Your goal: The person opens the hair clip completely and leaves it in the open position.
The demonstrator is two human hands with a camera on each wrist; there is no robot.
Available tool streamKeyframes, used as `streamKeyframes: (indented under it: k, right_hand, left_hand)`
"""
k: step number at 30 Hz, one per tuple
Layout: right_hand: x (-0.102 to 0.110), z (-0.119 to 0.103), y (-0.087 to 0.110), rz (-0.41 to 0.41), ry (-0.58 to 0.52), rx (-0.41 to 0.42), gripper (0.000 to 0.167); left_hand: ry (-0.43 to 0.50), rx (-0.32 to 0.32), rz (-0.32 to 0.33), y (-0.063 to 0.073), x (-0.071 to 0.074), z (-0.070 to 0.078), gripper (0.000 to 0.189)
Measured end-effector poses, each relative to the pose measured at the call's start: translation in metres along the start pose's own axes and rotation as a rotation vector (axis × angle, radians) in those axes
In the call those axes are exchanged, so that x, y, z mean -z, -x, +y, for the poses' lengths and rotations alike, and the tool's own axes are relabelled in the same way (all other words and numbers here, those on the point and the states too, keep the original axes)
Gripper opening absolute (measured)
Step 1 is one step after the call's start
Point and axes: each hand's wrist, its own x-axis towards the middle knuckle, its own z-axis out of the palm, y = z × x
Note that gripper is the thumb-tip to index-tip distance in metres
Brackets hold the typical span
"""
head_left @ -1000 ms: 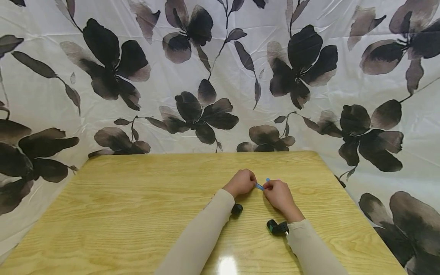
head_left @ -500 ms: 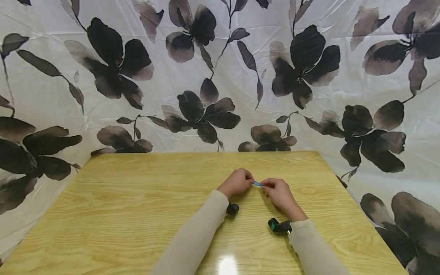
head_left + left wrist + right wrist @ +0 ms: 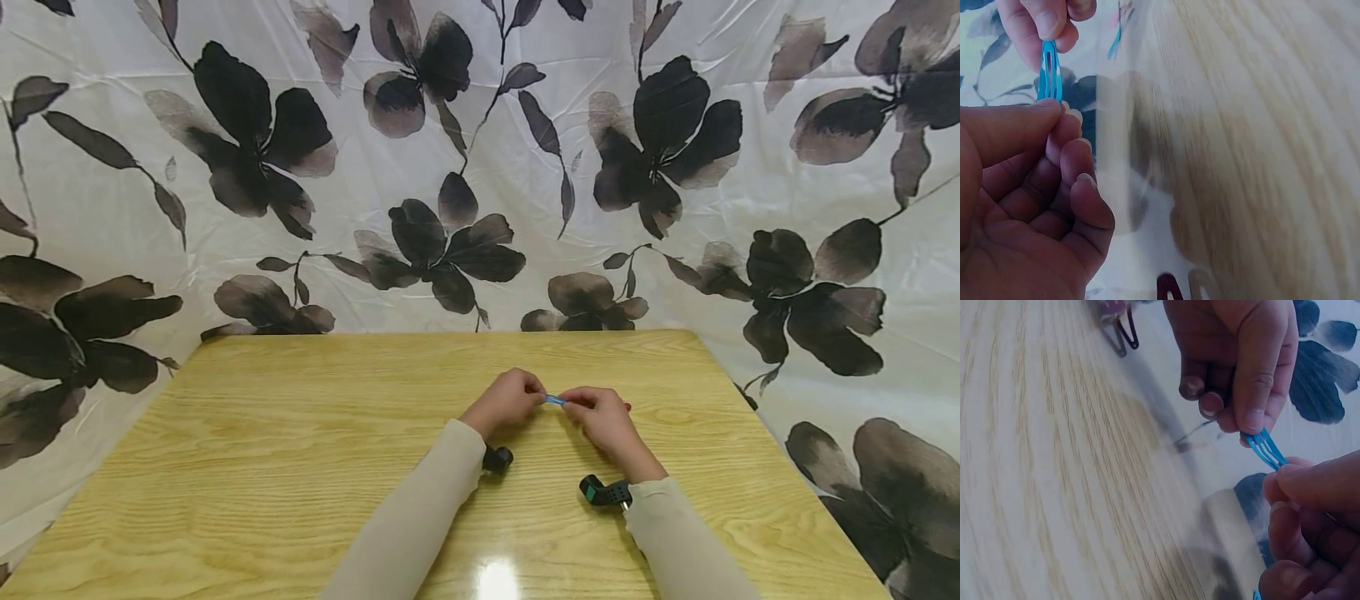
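Observation:
A blue snap hair clip [image 3: 555, 400] is stretched between both hands, in the air over the table. My left hand [image 3: 510, 398] pinches one end between thumb and fingertips, its other fingers curled below. At the opposite end, the thumb and fingers of my right hand [image 3: 606, 419] pinch the clip. In the left wrist view, the long slots of the blue hair clip [image 3: 1050, 75] show between the two hands. The right wrist view has the same blue hair clip [image 3: 1265, 450] slanting between the left hand [image 3: 1238, 356] and the right hand [image 3: 1316, 531].
A dark red hair clip [image 3: 1169, 287] lies on the wood-grain table [image 3: 300, 433] near the left hand. Beyond the right hand lies another blue clip [image 3: 1115, 44]. Something small and red [image 3: 627, 407] peeks out beside the right hand. A floral cloth [image 3: 480, 167] hangs behind the table.
Both hands have shifted slightly left, still holding the blue hair clip. Blue and pink spots beyond the right hand are now hidden, while a red one shows at its right side.

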Motion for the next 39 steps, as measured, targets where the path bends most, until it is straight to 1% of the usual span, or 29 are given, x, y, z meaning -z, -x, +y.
streamKeyframes:
  k: [2, 5, 10, 14, 17, 21, 23, 27, 30, 33, 35, 39]
  right_hand:
    - [-0.002, -0.001, 0.000, -0.008, -0.018, 0.007, 0.016]
    - [-0.004, -0.002, -0.001, -0.017, -0.027, 0.016, 0.017]
    - [-0.008, -0.004, -0.002, -0.028, -0.042, 0.027, 0.017]
    - [-0.010, -0.007, -0.001, -0.031, -0.073, 0.035, 0.016]
    - [-0.014, -0.009, 0.001, -0.047, -0.099, 0.036, 0.015]
    - [-0.023, -0.012, 0.003, -0.073, -0.123, 0.052, 0.016]
    - [-0.027, -0.015, 0.004, -0.074, -0.137, 0.057, 0.016]
    - [-0.031, -0.024, 0.006, -0.093, -0.167, 0.054, 0.017]
    - [-0.032, -0.037, 0.013, -0.128, -0.194, 0.055, 0.018]
    - [-0.032, -0.050, 0.020, -0.156, -0.216, 0.058, 0.018]
    - [-0.032, -0.058, 0.025, -0.172, -0.222, 0.069, 0.018]
    - [-0.037, -0.064, 0.029, -0.194, -0.232, 0.085, 0.018]
  left_hand:
    - [0.026, 0.020, -0.004, 0.003, 0.002, 0.000, 0.017]
    - [0.056, 0.031, -0.005, 0.009, 0.005, 0.000, 0.018]
    - [0.080, 0.027, -0.007, 0.015, 0.008, -0.003, 0.017]
    - [0.092, 0.008, 0.003, 0.019, 0.010, -0.006, 0.018]
    - [0.105, -0.002, 0.012, 0.026, 0.012, -0.010, 0.018]
    - [0.140, 0.033, 0.015, 0.038, 0.016, -0.015, 0.019]
    - [0.163, 0.040, 0.019, 0.043, 0.018, -0.017, 0.020]
    - [0.174, 0.030, 0.040, 0.050, 0.021, -0.024, 0.022]
    - [0.214, 0.041, 0.041, 0.055, 0.023, -0.029, 0.023]
    - [0.279, 0.053, 0.024, 0.060, 0.026, -0.032, 0.023]
    - [0.300, 0.054, 0.020, 0.064, 0.028, -0.033, 0.024]
    - [0.343, 0.053, 0.012, 0.073, 0.033, -0.036, 0.024]
